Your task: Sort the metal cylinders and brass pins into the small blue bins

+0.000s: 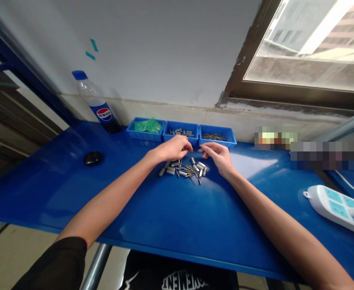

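Observation:
Over a loose pile on the table, my left hand (176,148) bends downward with its fingers closed in a pinch. A thin pin stands just below its fingertips, and I cannot tell if they grip it. To the pile's upper right, my right hand (219,155) has thumb and fingers drawn together; anything between them is too small to make out. The pile holds several silvery metal sleeves (201,165) and several thin brass-coloured pins (189,170). Behind my hands stand a blue bin of metal sleeves (181,139) and a blue bin of thin pins (222,142).
A third blue bin (143,135) holds a green plastic bag (149,125). Left of it stands a cola bottle (103,112), with a black mouse (92,158) nearer me. A white power strip (340,205) lies at right on the blue table (153,217). A wall rises behind.

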Demonstrator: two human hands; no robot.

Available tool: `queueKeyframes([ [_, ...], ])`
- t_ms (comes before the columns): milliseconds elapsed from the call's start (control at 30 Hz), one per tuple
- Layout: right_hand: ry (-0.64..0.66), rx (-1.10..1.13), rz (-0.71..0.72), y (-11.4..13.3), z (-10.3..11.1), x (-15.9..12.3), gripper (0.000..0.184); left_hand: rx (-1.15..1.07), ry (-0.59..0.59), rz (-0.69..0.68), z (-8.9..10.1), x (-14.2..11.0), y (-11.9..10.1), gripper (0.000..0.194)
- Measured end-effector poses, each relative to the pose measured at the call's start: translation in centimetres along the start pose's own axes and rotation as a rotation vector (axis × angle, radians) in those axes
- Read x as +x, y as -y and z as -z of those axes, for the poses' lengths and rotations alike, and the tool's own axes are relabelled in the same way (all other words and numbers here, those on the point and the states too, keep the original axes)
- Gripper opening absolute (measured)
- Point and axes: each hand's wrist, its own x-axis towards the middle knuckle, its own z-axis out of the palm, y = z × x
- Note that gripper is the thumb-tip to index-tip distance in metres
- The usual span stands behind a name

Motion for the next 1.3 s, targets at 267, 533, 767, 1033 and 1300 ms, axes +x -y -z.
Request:
queueKeyframes([
  [267,0.055,0.017,-0.001,-0.2,0.3,0.0,0.035,-0.345,-0.295,0.095,0.2,0.3,-0.5,0.013],
  [533,0.079,0.016,-0.019,0.5,0.3,-0.3,0.036,-0.47,-0.298,0.124,-0.5,0.3,-0.3,0.013],
  [767,0.045,0.025,-0.019,0.5,0.3,-0.1,0.04,-0.511,-0.305,0.099,-1.3,0.5,0.2,0.014],
  [1033,-0.105,0.045,0.037,-0.6,0.5,0.2,0.029,-0.271,-0.299,0.109,-1.3,0.4,-0.4,0.012],
  [1300,-0.367,0.057,0.106,-0.7,0.3,0.1,0.047,-0.199,0.106,-0.23,-1.6,0.1,-1.0,0.038],
])
